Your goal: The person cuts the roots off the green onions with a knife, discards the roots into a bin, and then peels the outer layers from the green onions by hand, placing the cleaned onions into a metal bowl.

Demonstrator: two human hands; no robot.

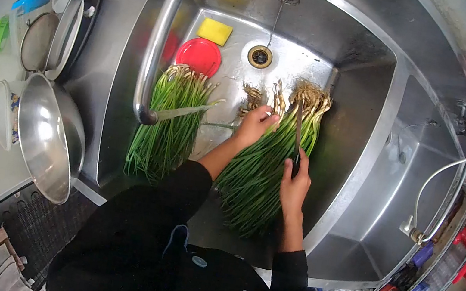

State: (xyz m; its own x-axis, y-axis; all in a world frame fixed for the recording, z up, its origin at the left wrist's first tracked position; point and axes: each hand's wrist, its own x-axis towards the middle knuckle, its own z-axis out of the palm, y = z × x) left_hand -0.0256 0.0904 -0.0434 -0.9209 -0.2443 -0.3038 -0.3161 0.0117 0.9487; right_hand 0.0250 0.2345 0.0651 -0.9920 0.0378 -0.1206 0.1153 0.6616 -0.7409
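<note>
In the head view, my left hand [254, 127] is closed around the white ends of a few green onions [279, 99], their roots pointing toward the drain. My right hand [296, 186] grips the black handle of a knife [299, 125], whose blade points away from me over a large bunch of green onions [258, 177] with roots still on. Brown root ends [251, 97] lie on the sink floor just beyond my left hand. To the left rests a second bunch of green onions [166, 123], its pale ends toward a round red lid [199, 56].
A yellow sponge [214, 31] lies behind the red lid in the steel sink [246, 23], near the drain [260, 56]. The faucet pipe [160, 48] arches over the left bunch, with water running. A metal bowl [52, 135] leans at left; a second basin [404, 179] is at right.
</note>
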